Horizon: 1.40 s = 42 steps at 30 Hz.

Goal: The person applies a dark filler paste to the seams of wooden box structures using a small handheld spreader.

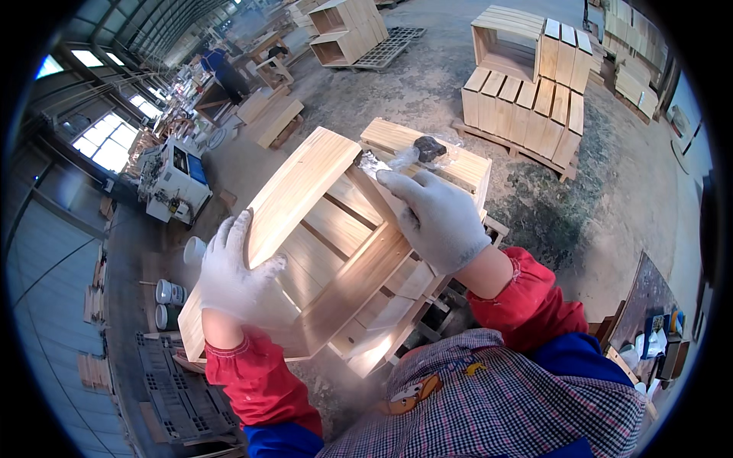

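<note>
A pale slatted wooden crate (301, 189) is tilted in front of me, its slats and inner face showing. My left hand (240, 278), in a white glove, grips its left side, fingers along the outside and thumb over the edge. My gloved right hand (439, 217) is closed on the crate's right side near the far corner; its fingertips are partly hidden. Just beyond that hand, a dark lump (429, 148) and crumpled clear plastic (405, 159) lie on another wooden piece (466, 169). More slatted woodwork (385, 324) sits under the crate.
Stacked wooden crates (527, 107) stand on a pallet at the far right, with more crates (347, 38) farther back. At the left are a white machine (177, 179), buckets (169, 292) and dark plastic pallets (179, 389). A person (224, 72) stands in the far left.
</note>
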### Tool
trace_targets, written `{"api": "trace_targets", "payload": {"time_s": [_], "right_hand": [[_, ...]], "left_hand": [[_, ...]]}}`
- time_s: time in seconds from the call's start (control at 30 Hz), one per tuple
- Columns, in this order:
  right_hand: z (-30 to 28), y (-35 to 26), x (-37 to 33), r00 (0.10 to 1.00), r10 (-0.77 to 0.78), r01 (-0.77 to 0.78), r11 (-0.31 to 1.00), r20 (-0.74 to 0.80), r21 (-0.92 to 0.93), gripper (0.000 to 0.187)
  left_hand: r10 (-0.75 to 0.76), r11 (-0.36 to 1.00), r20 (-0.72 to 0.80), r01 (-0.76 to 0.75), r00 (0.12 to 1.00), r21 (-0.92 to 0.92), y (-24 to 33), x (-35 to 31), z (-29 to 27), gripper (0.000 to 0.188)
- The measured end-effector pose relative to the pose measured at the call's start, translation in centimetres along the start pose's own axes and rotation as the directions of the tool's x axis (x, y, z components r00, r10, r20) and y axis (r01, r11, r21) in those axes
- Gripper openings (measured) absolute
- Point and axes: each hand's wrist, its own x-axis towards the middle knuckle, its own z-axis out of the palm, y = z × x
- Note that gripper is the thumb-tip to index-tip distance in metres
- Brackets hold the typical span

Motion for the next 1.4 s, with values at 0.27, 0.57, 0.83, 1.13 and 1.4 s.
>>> {"api": "trace_targets", "payload": {"time_s": [0.27,0.57,0.83,1.13,1.4], "right_hand": [[0.2,0.0,0.1,0.999,-0.027,0.027,0.999,-0.03,-0.019,0.045],[-0.6,-0.1,0.7,1.0,-0.007,0.009,0.998,0.022,-0.068,0.044],[-0.8,-0.6,1.2,0.998,0.019,-0.013,0.996,0.066,-0.092,0.043],[0.8,5.8,-2.3,0.964,0.023,-0.009,0.999,0.265,-0.053,0.044],[2.8,9.9,-6.8,0.891,0.207,-0.264,0.96,0.404,0.09,0.043]], "left_hand": [[-0.031,0.999,0.03,0.032,0.999,-0.007,-0.1,0.1,0.0,0.086],[-0.095,0.995,0.089,0.093,0.991,0.028,-0.1,0.1,-0.4,0.085],[-0.111,0.993,0.085,0.113,0.99,-0.016,0.1,0.1,-0.4,0.081],[-0.121,0.992,0.117,0.125,0.986,-0.023,-1.5,1.7,0.1,0.08],[-0.17,0.983,0.079,0.164,0.982,0.081,-4.8,3.7,1.2,0.061]]}}
